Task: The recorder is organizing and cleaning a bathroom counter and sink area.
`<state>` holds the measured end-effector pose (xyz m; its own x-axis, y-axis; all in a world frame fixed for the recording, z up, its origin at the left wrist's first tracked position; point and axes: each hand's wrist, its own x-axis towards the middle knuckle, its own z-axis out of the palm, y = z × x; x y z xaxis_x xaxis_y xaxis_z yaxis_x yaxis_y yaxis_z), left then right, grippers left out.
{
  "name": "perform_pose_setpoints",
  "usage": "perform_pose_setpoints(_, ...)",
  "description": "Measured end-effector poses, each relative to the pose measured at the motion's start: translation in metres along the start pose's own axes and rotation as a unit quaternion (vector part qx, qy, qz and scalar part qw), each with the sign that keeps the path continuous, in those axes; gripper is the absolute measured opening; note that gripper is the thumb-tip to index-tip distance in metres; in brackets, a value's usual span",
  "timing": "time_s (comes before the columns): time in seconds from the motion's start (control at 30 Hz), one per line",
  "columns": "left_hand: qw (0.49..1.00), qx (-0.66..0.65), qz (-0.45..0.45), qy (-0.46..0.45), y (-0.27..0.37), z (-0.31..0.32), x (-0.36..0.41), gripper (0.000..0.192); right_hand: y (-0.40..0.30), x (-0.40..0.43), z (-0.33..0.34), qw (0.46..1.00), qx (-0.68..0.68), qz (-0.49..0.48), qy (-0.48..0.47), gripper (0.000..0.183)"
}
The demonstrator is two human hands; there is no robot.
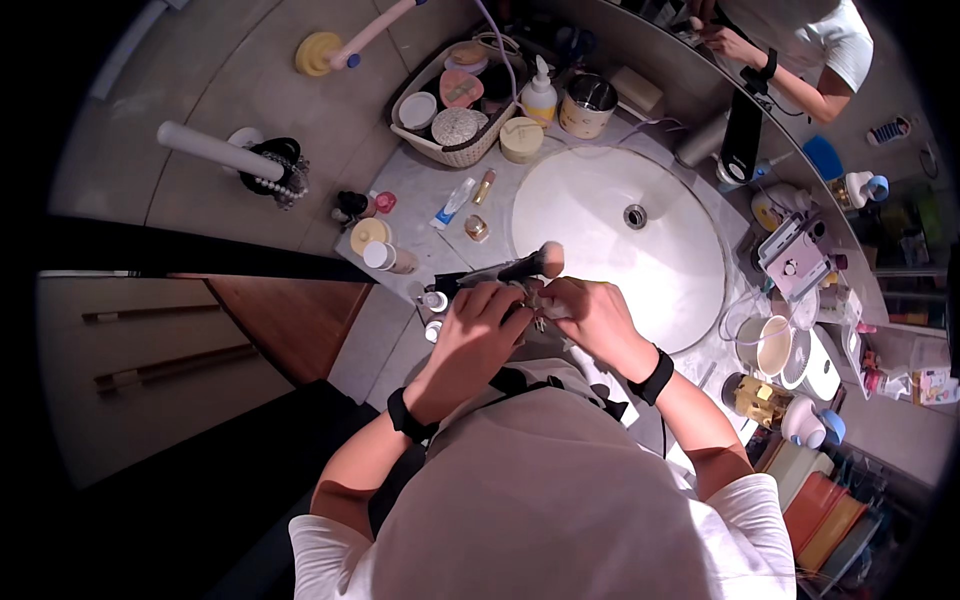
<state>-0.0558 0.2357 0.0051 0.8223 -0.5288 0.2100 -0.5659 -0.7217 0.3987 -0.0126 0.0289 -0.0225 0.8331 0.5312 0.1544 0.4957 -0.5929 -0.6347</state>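
Both hands meet over the near edge of the counter, in front of the washbasin [600, 277]. My left hand [480, 326], fingers curled, grips a small bundle with little metallic parts [540, 325] hanging below; the fingers hide most of it. Between thumb and fingers, my right hand [600, 315] pinches a small white, crumpled-looking piece [553, 307] touching that bundle. Just beyond the fingers, a makeup brush [551, 259] with a fluffy pinkish head points right. Its handle end runs towards a dark flat item [454, 283], partly covered by my left hand.
Left of the basin are a perfume bottle [476, 228], a tube [453, 202] and several jars and bottles [390, 257]. Behind stand a cosmetics basket [457, 155] and pump bottle [538, 97]. A cup [763, 345], fan [814, 364] and phone [795, 259] are on the right.
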Motion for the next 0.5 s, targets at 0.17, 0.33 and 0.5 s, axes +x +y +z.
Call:
perform_pose_setpoints(0.17,0.997,-0.024,-0.069,0.031,0.004,-0.004,-0.004,0.046,-0.006,-0.002,0.002,1.000,-0.002,-0.019,-0.018,0.033)
perform_pose_setpoints(0.33,0.996,-0.062,-0.048,0.037,0.000,-0.014,-0.005,0.045,0.008,-0.002,0.027,0.999,-0.045,-0.007,-0.028,0.040)
perform_pose_setpoints(0.5,0.995,-0.064,-0.060,0.044,-0.030,-0.055,0.006,0.028,-0.003,0.002,0.011,0.993,-0.054,0.028,-0.099,0.041)
